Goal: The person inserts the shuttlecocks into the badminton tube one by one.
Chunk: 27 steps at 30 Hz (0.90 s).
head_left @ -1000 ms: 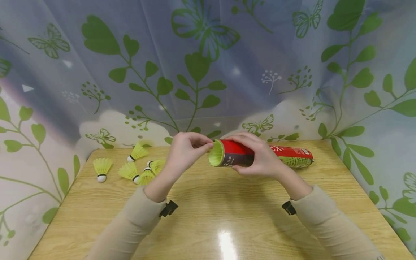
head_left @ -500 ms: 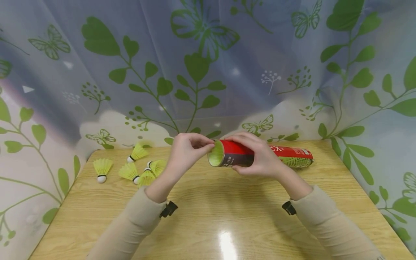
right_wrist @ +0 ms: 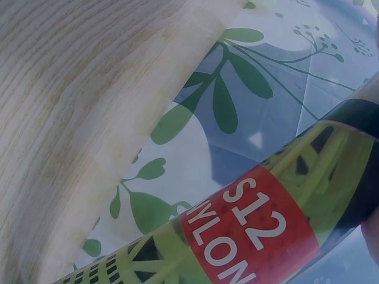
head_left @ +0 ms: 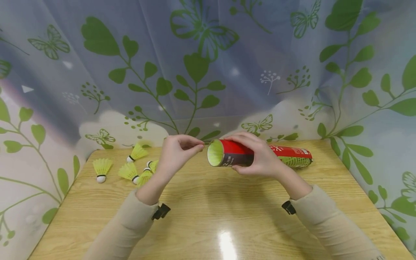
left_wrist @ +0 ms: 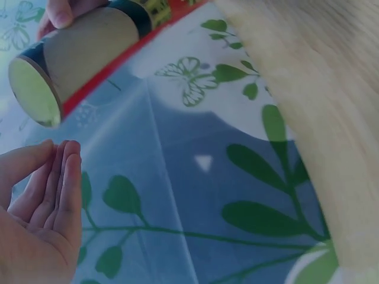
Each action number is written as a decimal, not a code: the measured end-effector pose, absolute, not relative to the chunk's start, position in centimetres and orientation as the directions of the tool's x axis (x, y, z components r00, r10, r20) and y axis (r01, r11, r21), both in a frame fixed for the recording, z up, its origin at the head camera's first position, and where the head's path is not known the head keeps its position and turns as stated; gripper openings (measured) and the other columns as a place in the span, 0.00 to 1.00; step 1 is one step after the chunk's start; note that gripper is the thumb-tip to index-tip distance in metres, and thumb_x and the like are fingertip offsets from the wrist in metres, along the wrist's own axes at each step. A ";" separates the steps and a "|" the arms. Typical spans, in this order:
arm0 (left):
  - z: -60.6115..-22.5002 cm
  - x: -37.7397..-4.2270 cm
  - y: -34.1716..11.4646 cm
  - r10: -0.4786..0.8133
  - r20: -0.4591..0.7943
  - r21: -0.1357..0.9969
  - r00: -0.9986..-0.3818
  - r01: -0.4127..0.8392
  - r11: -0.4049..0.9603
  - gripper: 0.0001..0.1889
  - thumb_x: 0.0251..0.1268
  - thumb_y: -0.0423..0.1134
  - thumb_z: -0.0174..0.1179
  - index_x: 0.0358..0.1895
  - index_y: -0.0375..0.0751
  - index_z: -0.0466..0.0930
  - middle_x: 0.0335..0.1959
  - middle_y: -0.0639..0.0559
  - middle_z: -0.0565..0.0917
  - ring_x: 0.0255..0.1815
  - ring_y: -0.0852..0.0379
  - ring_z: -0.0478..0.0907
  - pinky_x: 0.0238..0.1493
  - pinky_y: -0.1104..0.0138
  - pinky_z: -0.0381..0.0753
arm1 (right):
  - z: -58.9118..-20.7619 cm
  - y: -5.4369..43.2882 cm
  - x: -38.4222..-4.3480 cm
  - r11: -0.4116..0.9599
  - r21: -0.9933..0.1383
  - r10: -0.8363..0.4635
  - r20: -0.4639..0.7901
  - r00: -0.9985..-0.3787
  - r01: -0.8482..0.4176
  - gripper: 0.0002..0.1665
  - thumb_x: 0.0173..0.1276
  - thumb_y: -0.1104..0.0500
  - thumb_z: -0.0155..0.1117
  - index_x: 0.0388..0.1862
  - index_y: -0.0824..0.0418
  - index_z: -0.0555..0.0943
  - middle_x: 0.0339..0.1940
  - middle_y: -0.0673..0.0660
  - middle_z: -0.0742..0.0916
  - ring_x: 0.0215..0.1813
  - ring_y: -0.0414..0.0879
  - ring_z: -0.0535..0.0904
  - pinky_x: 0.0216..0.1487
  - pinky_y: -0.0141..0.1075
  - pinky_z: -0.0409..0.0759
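Note:
My right hand [head_left: 256,155] grips a red and black shuttlecock tube [head_left: 294,150] from above, and the tube lies on its side, its open mouth facing left. Yellow-green skirting shows inside that mouth. In the right wrist view the tube [right_wrist: 254,231] bears a red "S12 NYLON" label, with netted skirts behind clear plastic. Just left of the mouth is my left hand [head_left: 177,153]; its thumb and fingertips come close together with nothing visible between them. The left wrist view shows this hand [left_wrist: 47,201] apart from the tube rim [left_wrist: 35,92].
Several yellow shuttlecocks with white heads lie at the table's left, one shuttlecock [head_left: 102,169] standing apart from a cluster that includes another shuttlecock [head_left: 128,171]. The wooden table [head_left: 201,216] meets a patterned curtain [head_left: 201,90] at its back edge.
The skirt at the tube's mouth has slid deeper inside. My left hand has drawn back to the left, away from the rim. My right hand keeps its grip on the tube.

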<state>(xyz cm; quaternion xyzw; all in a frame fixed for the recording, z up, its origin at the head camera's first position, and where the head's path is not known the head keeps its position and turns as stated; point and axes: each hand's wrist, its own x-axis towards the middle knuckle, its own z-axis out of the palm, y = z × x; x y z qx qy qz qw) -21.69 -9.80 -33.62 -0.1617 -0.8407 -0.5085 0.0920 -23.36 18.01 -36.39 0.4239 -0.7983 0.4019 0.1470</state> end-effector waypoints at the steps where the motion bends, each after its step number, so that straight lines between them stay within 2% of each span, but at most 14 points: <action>1: -33.9 -21.7 -10.1 0.171 0.312 0.826 -0.935 0.356 0.438 0.05 0.69 0.32 0.72 0.44 0.36 0.94 0.42 0.41 0.94 0.41 0.48 0.92 0.42 0.71 0.88 | -36.4 18.0 -23.3 0.318 -0.518 -0.558 0.575 -0.598 -0.794 0.43 0.51 0.65 0.82 0.69 0.60 0.81 0.68 0.60 0.84 0.64 0.54 0.80 0.55 0.43 0.85; 5: -35.1 -21.8 -11.7 0.136 0.294 0.821 -0.946 0.323 0.471 0.06 0.70 0.32 0.71 0.45 0.36 0.93 0.43 0.41 0.94 0.42 0.48 0.92 0.44 0.71 0.89 | -36.4 18.0 -23.3 0.322 -0.516 -0.556 0.575 -0.600 -0.793 0.43 0.50 0.65 0.83 0.69 0.60 0.81 0.68 0.60 0.84 0.64 0.54 0.80 0.55 0.45 0.85; 9: -36.1 -21.7 -13.5 0.100 0.282 0.815 -0.954 0.293 0.500 0.07 0.71 0.32 0.70 0.47 0.35 0.93 0.45 0.40 0.94 0.43 0.50 0.92 0.43 0.74 0.87 | -36.2 18.0 -23.2 0.334 -0.523 -0.554 0.564 -0.612 -0.784 0.43 0.50 0.64 0.82 0.69 0.59 0.80 0.68 0.60 0.83 0.64 0.55 0.80 0.55 0.47 0.85; 18: -38.4 -21.0 -17.9 0.007 0.243 0.817 -0.970 0.209 0.537 0.09 0.71 0.33 0.71 0.49 0.34 0.91 0.47 0.37 0.93 0.36 0.77 0.85 0.42 0.80 0.85 | -36.1 18.1 -23.1 0.335 -0.531 -0.551 0.559 -0.619 -0.778 0.43 0.51 0.65 0.82 0.69 0.58 0.80 0.69 0.60 0.83 0.65 0.55 0.80 0.53 0.46 0.86; 22: -39.2 -20.8 -19.6 -0.027 0.254 0.807 -0.967 0.196 0.557 0.09 0.71 0.32 0.71 0.50 0.33 0.91 0.48 0.35 0.92 0.34 0.82 0.81 0.41 0.81 0.84 | -36.2 18.1 -23.2 0.329 -0.526 -0.550 0.568 -0.612 -0.784 0.43 0.51 0.65 0.82 0.69 0.59 0.81 0.69 0.60 0.83 0.65 0.55 0.79 0.53 0.45 0.86; 27: -40.0 -20.4 -21.3 -0.069 0.230 0.801 -0.971 0.149 0.580 0.10 0.73 0.32 0.69 0.52 0.31 0.90 0.50 0.34 0.91 0.35 0.84 0.79 0.41 0.82 0.82 | -36.2 18.1 -23.2 0.333 -0.527 -0.548 0.567 -0.615 -0.782 0.43 0.50 0.65 0.82 0.69 0.59 0.81 0.68 0.60 0.83 0.64 0.56 0.80 0.53 0.45 0.86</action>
